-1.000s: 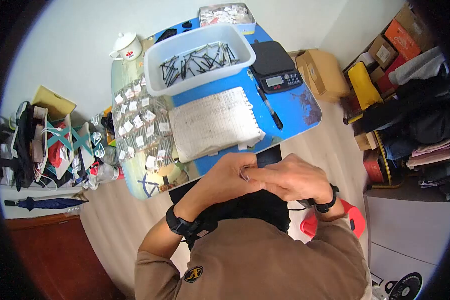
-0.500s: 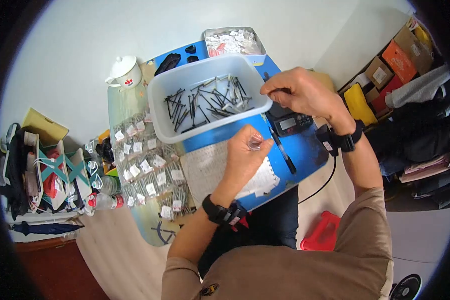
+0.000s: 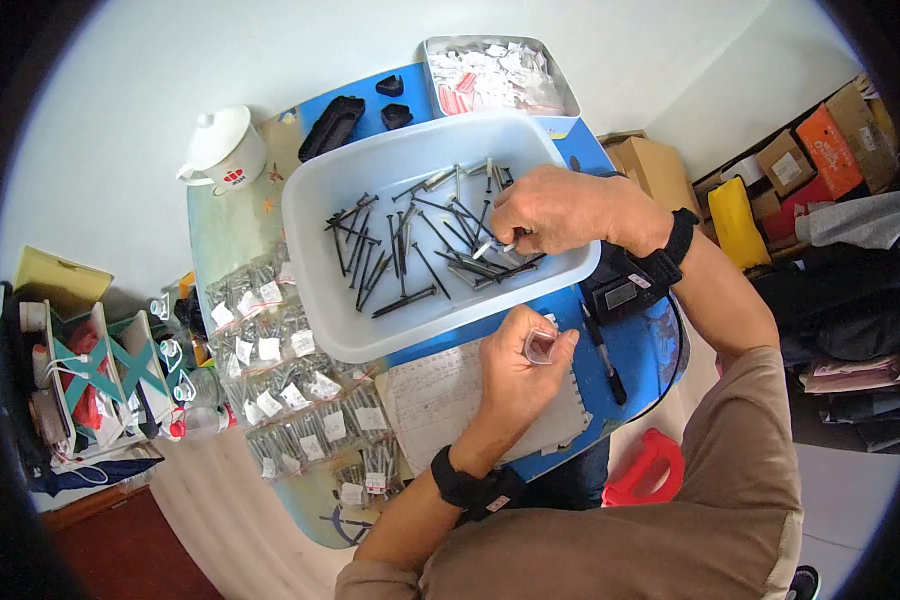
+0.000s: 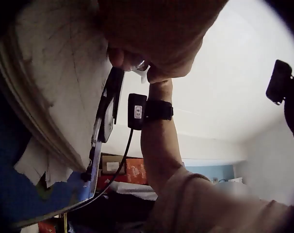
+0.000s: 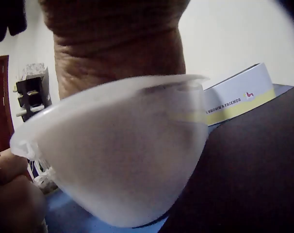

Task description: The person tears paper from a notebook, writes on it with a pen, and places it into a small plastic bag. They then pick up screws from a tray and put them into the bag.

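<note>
- L hand (image 3: 518, 375): fingers curled round a clear plastic bag (image 3: 541, 347), just off the near side of the tub; its mouth seems to face up, prob. so it stays open & contents don't slip out.
- R hand (image 3: 568, 210): reaches over the tub's R rim, fingers bent down among the screws; can't tell if they pinch one, tips partly hidden.
- Screws (image 3: 404, 302): loose, at mixed angles in the white plastic tub (image 3: 370, 338); high walls prob. stop them rolling off.
- Bag held close to the tub, prob. to keep the reach btwn hands short.
- Filled bags (image 3: 335, 425): in rows L of the tub & notebook, white labels mostly up, prob. for easy reading.
- Notebook (image 3: 438, 400): open, written on, partly under L hand; pen (image 3: 602, 358) lies R of it, near the digital scale (image 3: 620, 292), prob. for quick grabbing.
- Tin (image 3: 562, 124) w/ paper slips: behind the tub, prob. out of the hands' way.
</note>
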`<state>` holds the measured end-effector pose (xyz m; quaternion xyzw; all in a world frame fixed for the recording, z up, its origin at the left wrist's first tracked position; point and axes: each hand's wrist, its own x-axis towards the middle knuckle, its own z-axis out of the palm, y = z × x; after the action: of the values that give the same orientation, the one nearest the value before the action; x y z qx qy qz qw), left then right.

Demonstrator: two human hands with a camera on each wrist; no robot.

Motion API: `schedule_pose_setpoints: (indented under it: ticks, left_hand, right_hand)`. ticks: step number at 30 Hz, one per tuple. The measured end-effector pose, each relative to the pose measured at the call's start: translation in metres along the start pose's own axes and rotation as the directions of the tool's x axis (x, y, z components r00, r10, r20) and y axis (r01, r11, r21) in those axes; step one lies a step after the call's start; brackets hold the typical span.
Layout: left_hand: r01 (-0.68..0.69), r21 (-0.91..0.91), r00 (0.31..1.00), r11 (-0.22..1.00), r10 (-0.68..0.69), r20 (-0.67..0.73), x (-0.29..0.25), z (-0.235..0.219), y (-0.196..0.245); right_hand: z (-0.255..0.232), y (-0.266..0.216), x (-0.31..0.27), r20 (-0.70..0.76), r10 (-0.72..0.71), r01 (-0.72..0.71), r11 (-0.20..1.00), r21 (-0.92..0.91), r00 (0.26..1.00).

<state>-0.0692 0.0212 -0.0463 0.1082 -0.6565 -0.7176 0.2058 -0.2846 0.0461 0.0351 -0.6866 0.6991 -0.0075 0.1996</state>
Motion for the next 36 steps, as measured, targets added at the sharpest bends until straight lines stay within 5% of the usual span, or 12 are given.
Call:
schedule_pose_setpoints:
  ticks: [8, 10, 11, 13, 15, 21, 25, 31, 36]
  left_hand:
    - [-0.017, -0.010, 1.000, 1.000, 0.017, -0.002, 0.000, -0.001, 0.003]
    - [-0.011, -0.019, 1.000, 1.000, 0.011, 0.003, -0.001, -0.001, 0.003]
    - [-0.013, -0.012, 1.000, 1.000, 0.013, 0.005, -0.001, -0.001, 0.000]
    - [-0.014, -0.013, 1.000, 1.000, 0.015, 0.013, -0.001, -0.001, 0.000]
    - [-0.017, 0.028, 1.000, 0.999, 0.017, -0.001, -0.001, 0.000, 0.003]
    - [-0.018, 0.017, 1.000, 1.000, 0.018, 0.006, -0.002, -0.001, 0.001]
    - [-0.063, 0.079, 0.998, 0.995, 0.063, 0.008, 0.000, 0.001, -0.001]
    - [-0.056, 0.153, 0.998, 0.987, 0.054, 0.017, 0.001, 0.001, -0.004]
    - [-0.051, 0.125, 0.999, 0.991, 0.051, 0.003, 0.000, 0.000, -0.001]
  right_hand:
    - [0.008, -0.006, -0.018, -0.151, -0.066, 0.062, 0.997, -0.036, 0.986]
    - [-0.001, -0.032, -0.033, -0.399, 0.211, -0.017, 0.900, 0.436, 0.893]
    - [-0.003, -0.043, -0.041, -0.394, 0.211, -0.020, 0.900, 0.435, 0.895]
    - [0.000, -0.064, -0.059, -0.377, 0.402, 0.087, 0.580, 0.810, 0.834]
    - [0.012, -0.075, -0.078, -0.379, 0.373, 0.154, 0.511, 0.846, 0.847]
    - [0.042, -0.109, -0.092, -0.499, 0.363, 0.147, 0.675, 0.723, 0.787]
    - [0.062, -0.106, -0.086, -0.515, 0.370, 0.165, 0.667, 0.727, 0.773]
    - [0.047, -0.111, -0.086, -0.493, 0.282, -0.013, 0.877, 0.480, 0.823]
    - [0.042, -0.094, -0.087, -0.412, 0.280, -0.049, 0.871, 0.489, 0.867]
